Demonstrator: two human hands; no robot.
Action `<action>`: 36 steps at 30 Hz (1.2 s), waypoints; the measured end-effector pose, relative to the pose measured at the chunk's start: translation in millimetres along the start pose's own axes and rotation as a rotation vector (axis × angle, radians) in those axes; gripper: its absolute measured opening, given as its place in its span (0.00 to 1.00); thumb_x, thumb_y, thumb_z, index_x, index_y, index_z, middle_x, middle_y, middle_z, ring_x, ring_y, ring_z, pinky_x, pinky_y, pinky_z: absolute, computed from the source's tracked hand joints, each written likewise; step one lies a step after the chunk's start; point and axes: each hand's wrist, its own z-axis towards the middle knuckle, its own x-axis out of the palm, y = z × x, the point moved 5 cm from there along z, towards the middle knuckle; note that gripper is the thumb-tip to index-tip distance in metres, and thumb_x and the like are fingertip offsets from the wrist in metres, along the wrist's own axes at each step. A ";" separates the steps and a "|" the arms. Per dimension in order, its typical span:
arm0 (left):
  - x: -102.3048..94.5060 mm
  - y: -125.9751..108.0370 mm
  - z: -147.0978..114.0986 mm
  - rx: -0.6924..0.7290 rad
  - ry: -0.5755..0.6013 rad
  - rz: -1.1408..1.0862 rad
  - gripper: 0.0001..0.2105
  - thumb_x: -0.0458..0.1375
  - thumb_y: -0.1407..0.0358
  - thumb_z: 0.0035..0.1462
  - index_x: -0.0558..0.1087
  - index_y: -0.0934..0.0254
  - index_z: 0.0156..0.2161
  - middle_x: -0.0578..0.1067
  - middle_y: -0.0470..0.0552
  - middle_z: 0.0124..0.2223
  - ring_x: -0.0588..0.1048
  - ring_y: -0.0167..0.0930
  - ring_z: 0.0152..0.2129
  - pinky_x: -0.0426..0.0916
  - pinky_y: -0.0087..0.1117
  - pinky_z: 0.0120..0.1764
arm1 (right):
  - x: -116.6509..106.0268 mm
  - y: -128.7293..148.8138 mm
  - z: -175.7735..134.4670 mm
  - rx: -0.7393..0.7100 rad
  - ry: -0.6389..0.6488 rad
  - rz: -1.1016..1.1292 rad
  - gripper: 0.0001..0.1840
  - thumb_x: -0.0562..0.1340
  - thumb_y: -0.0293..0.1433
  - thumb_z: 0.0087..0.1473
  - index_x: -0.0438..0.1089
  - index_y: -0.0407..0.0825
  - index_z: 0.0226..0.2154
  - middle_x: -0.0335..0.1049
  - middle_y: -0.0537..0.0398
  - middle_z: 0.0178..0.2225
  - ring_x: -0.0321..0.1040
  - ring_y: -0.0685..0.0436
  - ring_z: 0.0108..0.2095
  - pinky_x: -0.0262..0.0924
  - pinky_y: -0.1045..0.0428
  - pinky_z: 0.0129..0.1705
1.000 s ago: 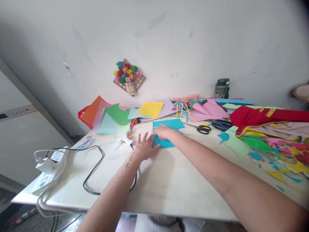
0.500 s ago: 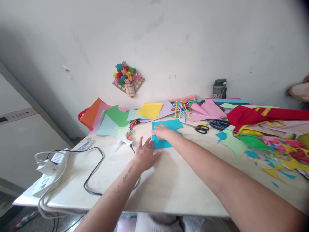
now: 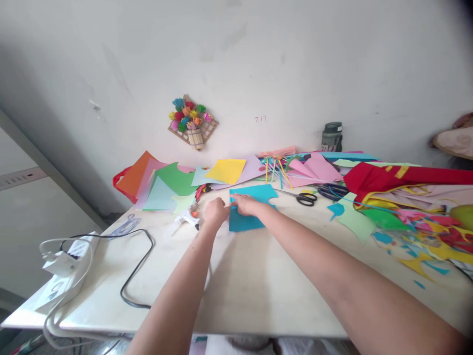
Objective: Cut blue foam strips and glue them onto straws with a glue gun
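A blue sheet of paper [image 3: 254,224] lies on the table, with a notch cut in its right side. My right hand [image 3: 247,204] rests over its left part, fingers stretched toward the left edge. Close beside that edge is my left hand [image 3: 216,212], its fingers curled closed. Its fingertips come near those of my right hand, and what they hold, if anything, is hidden. Just left of my left hand lies a white glue gun [image 3: 187,218]. Black-handled scissors [image 3: 306,198] lie to the right of the blue sheet.
Coloured paper sheets [image 3: 177,177] line the back. Paper scraps [image 3: 417,246] and red cloth [image 3: 384,177] spread on the right. A power strip [image 3: 68,276] with cables stands at the left edge. A bottle [image 3: 331,137] stands behind; a flower ornament [image 3: 194,123] hangs on the wall.
My left hand has gone from spread fingers on the table to curled fingers, slightly farther forward by the sheet's left edge. My right hand stays on the blue paper. The view has shifted slightly.
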 end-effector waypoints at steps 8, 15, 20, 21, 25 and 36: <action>31.4 2.0 10.6 -0.194 0.013 -0.426 0.07 0.59 0.69 0.35 0.64 0.63 0.16 0.71 0.56 0.21 0.71 0.43 0.34 0.62 0.37 0.35 | -3.1 -40.8 -16.0 0.144 -0.297 0.049 0.25 0.50 0.23 0.46 0.64 0.48 0.47 0.57 0.55 0.53 0.54 0.47 0.52 0.48 0.54 0.52; 51.0 10.5 11.3 -0.176 0.159 -0.626 0.06 0.61 0.70 0.32 0.67 0.63 0.16 0.65 0.48 0.13 0.71 0.36 0.22 0.63 0.32 0.27 | -7.0 -58.3 -29.3 0.270 -0.577 0.498 0.14 0.54 0.33 0.48 0.69 0.46 0.36 0.71 0.51 0.36 0.67 0.46 0.38 0.59 0.53 0.41; 54.2 13.2 3.6 -0.173 0.111 -0.785 0.05 0.61 0.70 0.33 0.70 0.64 0.22 0.68 0.47 0.15 0.70 0.32 0.18 0.63 0.30 0.24 | -20.6 -75.1 -41.3 0.305 -0.756 0.811 0.17 0.50 0.40 0.49 0.67 0.46 0.26 0.72 0.53 0.26 0.68 0.49 0.28 0.60 0.55 0.32; 53.6 12.7 1.3 -0.184 0.104 -0.813 0.06 0.61 0.69 0.33 0.71 0.64 0.23 0.68 0.47 0.15 0.70 0.31 0.18 0.64 0.29 0.24 | -23.8 -79.9 -45.7 0.330 -0.788 0.813 0.18 0.49 0.40 0.50 0.67 0.46 0.25 0.71 0.53 0.26 0.68 0.49 0.28 0.60 0.55 0.32; 54.1 8.1 -8.6 -0.235 0.211 -0.980 0.12 0.64 0.68 0.30 0.71 0.66 0.27 0.71 0.49 0.19 0.71 0.30 0.18 0.66 0.31 0.24 | -28.7 -97.8 -60.1 0.500 -0.750 0.668 0.18 0.47 0.39 0.50 0.65 0.48 0.21 0.71 0.55 0.26 0.67 0.48 0.29 0.59 0.54 0.35; 46.7 13.9 -3.2 -0.232 0.124 -1.189 0.14 0.62 0.62 0.35 0.66 0.65 0.29 0.67 0.44 0.18 0.67 0.25 0.15 0.64 0.28 0.22 | -32.7 -125.6 -69.6 0.599 -0.945 1.139 0.19 0.40 0.38 0.56 0.59 0.45 0.37 0.70 0.49 0.29 0.67 0.50 0.21 0.59 0.56 0.20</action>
